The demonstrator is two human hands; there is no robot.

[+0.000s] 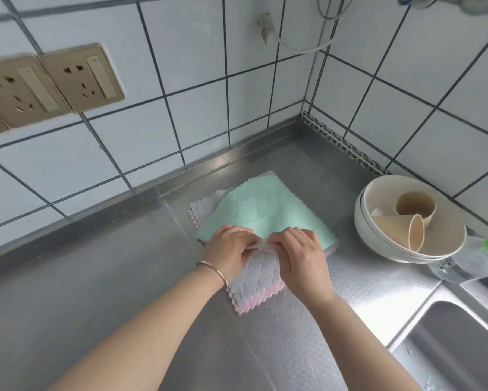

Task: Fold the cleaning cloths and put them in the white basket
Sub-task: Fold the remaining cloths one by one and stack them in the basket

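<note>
hidden and cut off

the sink (460, 342) at 4 o'clock and the bottle (474, 261) at 3 o'clock run off the frame. the green cloth (262, 210) covers most of the pile (206, 207). the fingertips are tucked under cloth.

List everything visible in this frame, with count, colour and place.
green cloth: 1, mint green, top of the stack on the counter
grey-pink cloth: 1, grey with pink edge, nearest the person, pinched at its far edge
steel counter: 1, silver
bowls: stacked, white, right of the cloths
cups: 2, beige, in the top bowl
bottle: 1, clear, green cap, beside the bowls
sink: 1, steel, lower right
sockets: gold, on the tiled wall
left hand: pinches the grey-pink cloth
right hand: pinches the same cloth
</note>
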